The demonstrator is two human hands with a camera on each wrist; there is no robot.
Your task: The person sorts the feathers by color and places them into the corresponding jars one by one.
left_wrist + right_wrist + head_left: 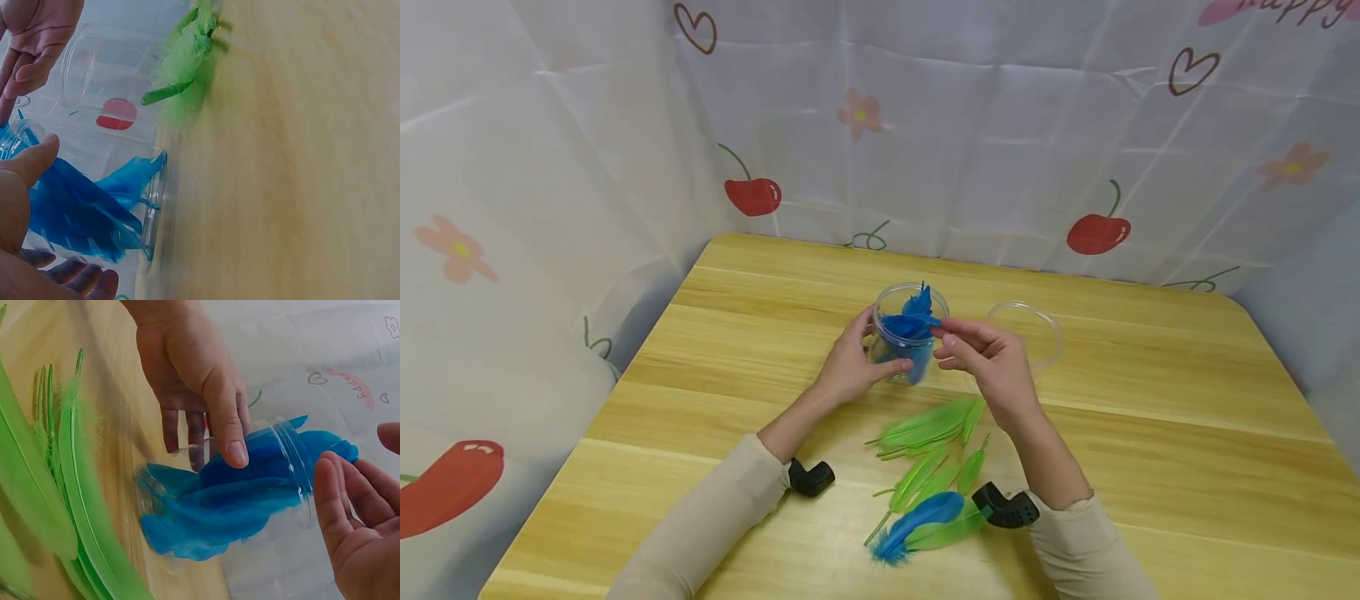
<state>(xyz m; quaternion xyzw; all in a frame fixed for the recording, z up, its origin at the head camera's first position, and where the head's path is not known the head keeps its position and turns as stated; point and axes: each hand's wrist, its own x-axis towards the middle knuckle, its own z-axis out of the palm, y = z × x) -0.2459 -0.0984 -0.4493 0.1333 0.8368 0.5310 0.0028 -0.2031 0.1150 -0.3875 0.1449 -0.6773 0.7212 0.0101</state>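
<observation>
My left hand (850,362) holds a clear plastic jar (895,367) upright on the table, thumb on the near side and fingers around the far side. Blue feathers (244,494) fill the jar, and some tips stick out above its rim. At the rim, the fingers of my right hand (1000,367) touch a blue feather tip (344,447), while the thumb stands apart from it. Nearer to me lie several green feathers (928,423) in a loose pile. One blue feather (925,518) rests across the closest green ones.
A second clear jar (78,69) stands behind my right hand, its round rim (1062,337) showing. The wooden table (760,308) backs onto a hanging cloth (955,150) printed with cherries and flowers. A black wrist mount (1006,507) overhangs the near feathers.
</observation>
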